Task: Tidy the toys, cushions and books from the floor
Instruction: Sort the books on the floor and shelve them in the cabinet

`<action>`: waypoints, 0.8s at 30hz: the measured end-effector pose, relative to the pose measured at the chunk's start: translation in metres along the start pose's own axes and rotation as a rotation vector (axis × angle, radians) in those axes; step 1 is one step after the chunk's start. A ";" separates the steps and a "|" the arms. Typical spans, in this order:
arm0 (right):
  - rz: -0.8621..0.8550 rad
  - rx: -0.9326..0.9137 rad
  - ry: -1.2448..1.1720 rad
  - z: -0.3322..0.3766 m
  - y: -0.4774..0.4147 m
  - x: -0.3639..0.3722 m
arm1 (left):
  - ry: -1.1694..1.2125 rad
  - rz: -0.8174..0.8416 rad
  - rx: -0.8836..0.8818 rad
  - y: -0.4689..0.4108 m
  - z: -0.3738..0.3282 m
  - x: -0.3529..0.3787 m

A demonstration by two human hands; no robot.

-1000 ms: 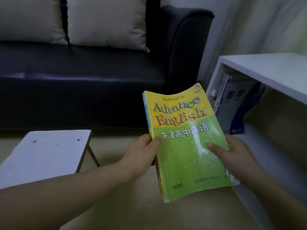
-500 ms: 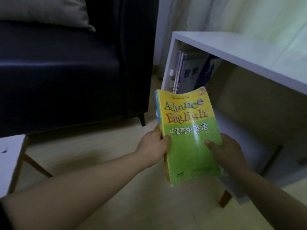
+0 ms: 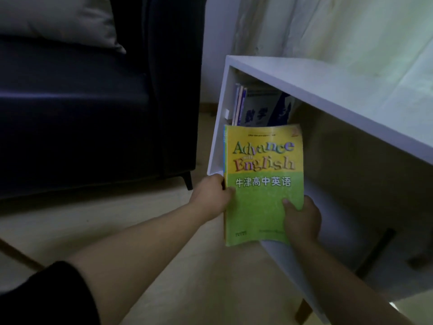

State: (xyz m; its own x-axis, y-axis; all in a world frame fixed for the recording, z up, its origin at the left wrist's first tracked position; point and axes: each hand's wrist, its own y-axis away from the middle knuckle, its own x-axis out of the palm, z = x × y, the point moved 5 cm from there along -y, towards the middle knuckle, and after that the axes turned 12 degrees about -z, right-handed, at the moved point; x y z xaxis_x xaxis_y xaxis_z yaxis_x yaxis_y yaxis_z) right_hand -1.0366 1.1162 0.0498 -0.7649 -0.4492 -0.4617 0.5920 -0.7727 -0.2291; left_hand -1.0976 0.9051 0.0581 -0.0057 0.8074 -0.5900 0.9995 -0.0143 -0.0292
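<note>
Paperback textbook (image 3: 262, 184), yellow/green cover. Prob. light but floppy: the top right corner curls, so it'd sag if held by one corner only. Glossy cover, may slip a bit. Best hold is along the spine or on both long edges, as here. It's off the floor, cover facing the camera, at the open front of the white shelf (image 3: 304, 83), w/ its top edge just in front of the standing books (image 3: 257, 109) inside.

Left hand (image 3: 210, 198): curled round the spine edge approx. mid-height, thumb on the front cover. Right hand (image 3: 302, 219): grips the lower right corner, thumb pressed on the cover, other fingers hidden behind. Both are closed on the book. To slot it in, I'd keep it upright & lead w/ the top edge.
</note>
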 end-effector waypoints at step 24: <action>-0.258 0.144 -0.311 -0.031 -0.098 0.103 | -0.010 -0.214 0.266 -0.091 -0.013 0.041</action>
State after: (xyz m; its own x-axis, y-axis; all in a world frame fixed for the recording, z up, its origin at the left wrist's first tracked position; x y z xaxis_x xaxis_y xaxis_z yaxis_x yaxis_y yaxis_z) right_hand -1.1656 1.1592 -0.0021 -0.9365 -0.3297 -0.1191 0.3465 -0.9222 -0.1715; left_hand -1.1883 0.9475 0.0470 -0.2163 0.8027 -0.5558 0.9322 0.0005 -0.3620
